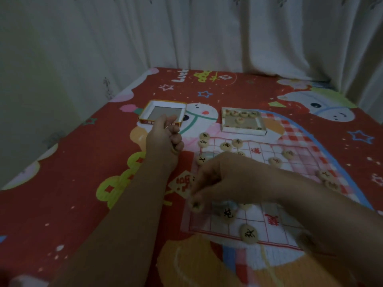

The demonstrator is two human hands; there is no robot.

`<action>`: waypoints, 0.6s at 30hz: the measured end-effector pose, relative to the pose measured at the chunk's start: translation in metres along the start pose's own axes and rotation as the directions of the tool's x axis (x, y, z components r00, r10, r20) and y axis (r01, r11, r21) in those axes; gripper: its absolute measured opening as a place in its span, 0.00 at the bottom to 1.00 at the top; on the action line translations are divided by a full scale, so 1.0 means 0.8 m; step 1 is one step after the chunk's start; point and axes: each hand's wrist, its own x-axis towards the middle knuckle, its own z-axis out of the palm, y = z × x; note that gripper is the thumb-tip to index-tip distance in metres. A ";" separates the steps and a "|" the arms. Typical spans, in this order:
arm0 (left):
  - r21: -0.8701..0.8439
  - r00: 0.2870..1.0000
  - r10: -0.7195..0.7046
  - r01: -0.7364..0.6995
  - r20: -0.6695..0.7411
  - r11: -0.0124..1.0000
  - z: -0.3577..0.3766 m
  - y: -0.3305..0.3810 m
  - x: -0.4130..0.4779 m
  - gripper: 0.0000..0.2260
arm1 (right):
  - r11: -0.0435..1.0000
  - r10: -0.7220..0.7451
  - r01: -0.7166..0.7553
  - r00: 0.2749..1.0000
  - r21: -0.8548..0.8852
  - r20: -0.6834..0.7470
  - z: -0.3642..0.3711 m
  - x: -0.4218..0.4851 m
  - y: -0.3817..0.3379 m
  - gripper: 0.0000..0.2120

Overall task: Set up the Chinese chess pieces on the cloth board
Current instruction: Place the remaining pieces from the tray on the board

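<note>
The white cloth board with red grid lines lies on a red cartoon bedsheet. Several round pale chess pieces stand on it, among them one near the front left and one on the front edge. My right hand reaches across the board and pinches a piece at the board's left edge. My left hand is curled into a fist left of the board, with a pale edge like a piece showing under its fingers.
A shallow box tray holding several red-marked pieces sits just beyond the board. Its empty lid lies to the left, behind my left hand. Curtains hang along the bed's far and left sides.
</note>
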 end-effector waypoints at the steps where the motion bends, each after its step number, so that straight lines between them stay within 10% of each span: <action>1: 0.001 1.000 -0.004 0.004 0.012 1.000 0.002 -0.001 -0.001 0.12 | 1.000 -0.005 0.005 1.000 -0.007 0.029 0.008 -0.003 -0.003 0.07; 18: 0.030 0.997 0.017 -0.019 0.070 0.999 -0.002 -0.006 0.003 0.14 | 0.995 -0.067 0.065 0.997 -0.069 -0.023 0.043 -0.011 -0.008 0.07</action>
